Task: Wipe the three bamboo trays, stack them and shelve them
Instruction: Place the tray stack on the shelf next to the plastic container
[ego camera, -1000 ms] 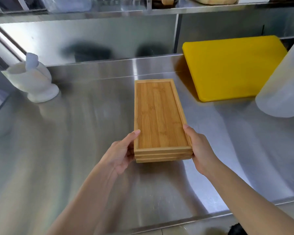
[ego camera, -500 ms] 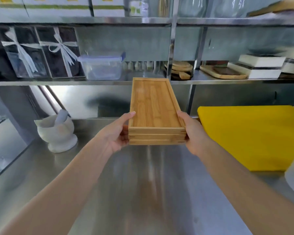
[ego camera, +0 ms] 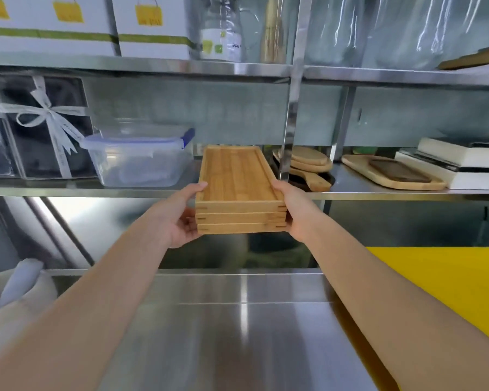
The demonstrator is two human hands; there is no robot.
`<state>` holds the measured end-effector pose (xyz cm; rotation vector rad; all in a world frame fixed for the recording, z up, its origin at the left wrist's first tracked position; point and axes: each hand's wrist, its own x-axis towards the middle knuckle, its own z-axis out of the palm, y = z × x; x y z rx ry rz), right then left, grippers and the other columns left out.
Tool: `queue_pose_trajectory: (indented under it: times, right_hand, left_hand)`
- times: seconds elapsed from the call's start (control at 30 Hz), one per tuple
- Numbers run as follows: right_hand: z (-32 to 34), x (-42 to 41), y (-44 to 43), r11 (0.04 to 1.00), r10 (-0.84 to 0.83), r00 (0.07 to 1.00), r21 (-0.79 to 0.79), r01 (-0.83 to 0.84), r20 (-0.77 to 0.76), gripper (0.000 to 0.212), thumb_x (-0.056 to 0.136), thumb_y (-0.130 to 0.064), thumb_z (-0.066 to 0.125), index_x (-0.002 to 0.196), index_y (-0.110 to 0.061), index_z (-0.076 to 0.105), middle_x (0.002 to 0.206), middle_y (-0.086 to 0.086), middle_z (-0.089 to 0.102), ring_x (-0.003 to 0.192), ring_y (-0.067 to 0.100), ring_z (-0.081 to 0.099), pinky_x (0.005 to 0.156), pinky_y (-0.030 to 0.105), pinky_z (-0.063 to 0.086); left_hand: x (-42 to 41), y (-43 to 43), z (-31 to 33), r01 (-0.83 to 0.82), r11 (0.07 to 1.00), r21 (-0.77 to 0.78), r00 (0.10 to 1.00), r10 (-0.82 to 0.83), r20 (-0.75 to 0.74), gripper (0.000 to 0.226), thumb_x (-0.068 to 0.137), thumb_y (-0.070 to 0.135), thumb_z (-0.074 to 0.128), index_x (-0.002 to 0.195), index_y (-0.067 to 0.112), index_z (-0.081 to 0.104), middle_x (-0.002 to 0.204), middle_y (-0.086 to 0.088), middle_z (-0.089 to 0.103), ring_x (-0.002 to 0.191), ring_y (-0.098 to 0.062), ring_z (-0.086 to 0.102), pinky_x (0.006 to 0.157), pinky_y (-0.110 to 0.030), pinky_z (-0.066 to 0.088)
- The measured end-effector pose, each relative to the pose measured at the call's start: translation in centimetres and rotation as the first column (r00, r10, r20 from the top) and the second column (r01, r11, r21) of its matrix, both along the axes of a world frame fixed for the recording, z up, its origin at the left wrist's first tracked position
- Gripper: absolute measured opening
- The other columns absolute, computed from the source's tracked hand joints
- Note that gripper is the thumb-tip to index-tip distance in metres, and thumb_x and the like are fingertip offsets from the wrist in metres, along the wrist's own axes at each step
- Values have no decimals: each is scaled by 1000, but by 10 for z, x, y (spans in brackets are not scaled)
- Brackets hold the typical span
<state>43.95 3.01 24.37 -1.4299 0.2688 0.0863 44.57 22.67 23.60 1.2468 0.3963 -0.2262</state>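
Stainless steel counter (ego camera: 237,334) and shelving, kitchen store: three stacked bamboo trays (ego camera: 239,190) held at the middle shelf (ego camera: 378,194).

Left hand (ego camera: 181,218) clamps the stack's near left corner, right hand (ego camera: 292,211) the near right corner; far end lies over the shelf, between a clear lidded container (ego camera: 141,158) and wooden boards (ego camera: 311,165). Yellow cutting board (ego camera: 449,283) on counter at right; white mortar (ego camera: 14,297) at left.

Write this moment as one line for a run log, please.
stage: shelving | left hand: holds tray stack | right hand: holds stack | trays: three, stacked | position: at middle shelf edge, between plastic container and steel post
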Motion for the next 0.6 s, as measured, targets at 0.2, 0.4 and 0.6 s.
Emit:
queue_pose_trajectory:
  times: [0.2, 0.4, 0.6]
  right_hand:
    - [-22, 66, 8, 999, -26, 1000, 20, 26, 0, 29, 91, -36, 54, 113, -17, 47, 95, 7, 59, 86, 24, 58, 90, 42, 51]
    - [-32, 108, 14, 999, -36, 999, 28, 35, 26, 20, 91, -35, 54, 99, -17, 54, 89, 7, 59, 82, 23, 58, 88, 41, 52]
    - [-29, 123, 16, 999, 44, 998, 7, -45, 33, 24, 91, -40, 51, 94, -18, 57, 93, 8, 64, 87, 25, 62, 76, 39, 54]
  left_hand:
    - [65, 10, -19, 17, 1000, 21, 1000, -16, -21, 64, 64, 42, 82, 111, 7, 58, 109, -13, 68, 91, -25, 69, 63, -35, 56]
    - [105, 14, -29, 39, 999, 11, 999, -39, 15, 58, 67, 39, 81, 111, 7, 61, 111, -14, 68, 91, -26, 69, 62, -37, 57]
    - [101, 18, -32, 0, 1000, 29, 962, -8, 272, 40, 74, 37, 74, 104, 13, 61, 108, -13, 66, 100, -26, 65, 91, -42, 53]
